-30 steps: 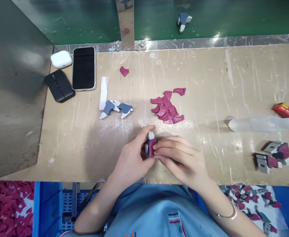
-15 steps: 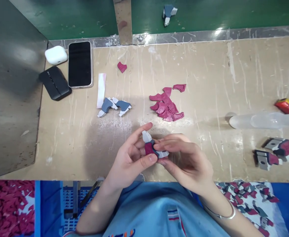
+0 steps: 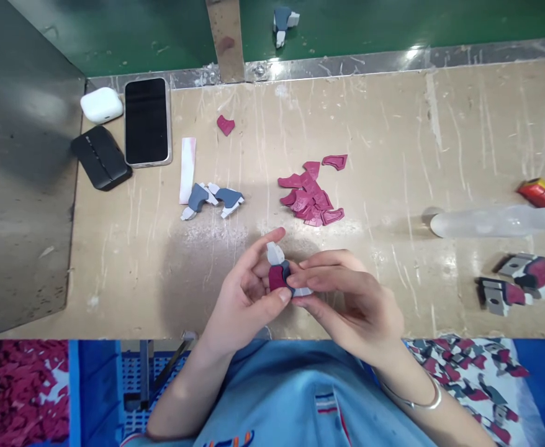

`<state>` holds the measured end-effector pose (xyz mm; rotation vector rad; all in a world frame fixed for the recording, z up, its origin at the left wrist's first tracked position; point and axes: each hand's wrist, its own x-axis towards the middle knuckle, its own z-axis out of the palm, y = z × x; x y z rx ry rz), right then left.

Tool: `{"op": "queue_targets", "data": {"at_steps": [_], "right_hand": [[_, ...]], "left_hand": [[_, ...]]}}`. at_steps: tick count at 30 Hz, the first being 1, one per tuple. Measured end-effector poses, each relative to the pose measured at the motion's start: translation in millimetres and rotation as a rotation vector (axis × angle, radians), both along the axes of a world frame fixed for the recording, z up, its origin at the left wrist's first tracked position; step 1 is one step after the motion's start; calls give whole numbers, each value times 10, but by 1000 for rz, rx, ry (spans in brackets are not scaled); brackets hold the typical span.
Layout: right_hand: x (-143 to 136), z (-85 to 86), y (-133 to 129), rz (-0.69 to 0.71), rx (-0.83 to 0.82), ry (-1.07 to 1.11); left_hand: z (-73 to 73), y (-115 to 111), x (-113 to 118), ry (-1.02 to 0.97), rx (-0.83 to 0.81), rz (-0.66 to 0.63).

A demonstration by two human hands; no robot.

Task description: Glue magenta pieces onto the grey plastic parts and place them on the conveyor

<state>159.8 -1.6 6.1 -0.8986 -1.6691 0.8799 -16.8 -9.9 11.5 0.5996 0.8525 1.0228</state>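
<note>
Both hands meet over the near middle of the beige bench. My left hand [image 3: 244, 298] pinches a small plastic part [image 3: 279, 273] made of a crimson piece joined to a grey and white piece. My right hand [image 3: 347, 298] grips the same part from the right with its fingertips. Just beyond the hands lies a heap of several loose crimson pieces [image 3: 312, 198]. Two grey and white pieces [image 3: 211, 198] lie to the left of that heap.
A phone [image 3: 146, 121], white earbud case [image 3: 101, 104] and black case [image 3: 100, 157] sit far left; a white strip [image 3: 187, 161] beside them. Two assembled parts [image 3: 514, 282], a clear tube [image 3: 496, 221] and red pack [image 3: 540, 192] lie right. Bins of parts sit below the bench edge.
The part was turned in my fingers: a second ago it was pressed between both hands, now its white end points up and left with the fingers spread around it.
</note>
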Motion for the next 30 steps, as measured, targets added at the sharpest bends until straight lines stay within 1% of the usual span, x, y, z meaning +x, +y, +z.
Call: {"op": "queue_targets", "data": {"at_steps": [3,5,8,10,11,12,14,16,18,20,24,27,30], "right_hand": [[-11,-26,-31,-81,38,32],[-26,-50,-60,-133,14,60],[-40,-81,-86,-182,-96,174],[-30,-91,-86,-174,-207,236],[-20,-91,-83,-152,-260,247],[-8,-88,-80,-119,-304,247],[11,-76,-82,-74,-353,252],[14,-62,-94,-76,-359,276],[-1,-52,-112,-92,-346,305],[-24,-50,-128,-95,-330,320],[-54,-62,-132,-105,-305,303],[-51,-69,-115,-91,-297,282],[-46,-64,-105,-87,-276,288]], "left_hand": [[21,-4,5,46,26,-18],[28,-13,12,141,104,35],[31,-40,24,376,334,159],[37,-64,31,505,476,162],[42,-77,36,544,513,145],[49,-88,42,564,511,131],[66,-101,58,551,428,137],[81,-100,78,496,325,154],[90,-89,96,462,287,168],[94,-77,112,491,316,197],[94,-68,134,610,421,261],[95,-62,135,634,428,262],[103,-46,116,606,396,232]]}}
